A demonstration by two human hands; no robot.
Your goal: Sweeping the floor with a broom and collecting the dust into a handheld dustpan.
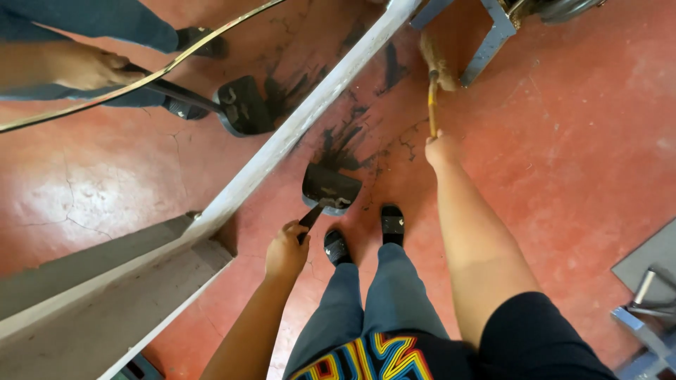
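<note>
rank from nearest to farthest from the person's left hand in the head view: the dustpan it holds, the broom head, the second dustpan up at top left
1. Dustpan: its handle is in the left hand, the pan just ahead of the feet.
2. Second dustpan: beyond the grey beam, upper left, held by another person.
3. Broom head: top right of centre, by the blue frame.

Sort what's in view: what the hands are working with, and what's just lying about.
In hand:
left hand holds the black dustpan;
right hand holds the broom;
black dirt on the red floor.

Lying about:
grey beam;
metal frame;
grey mat.
</note>
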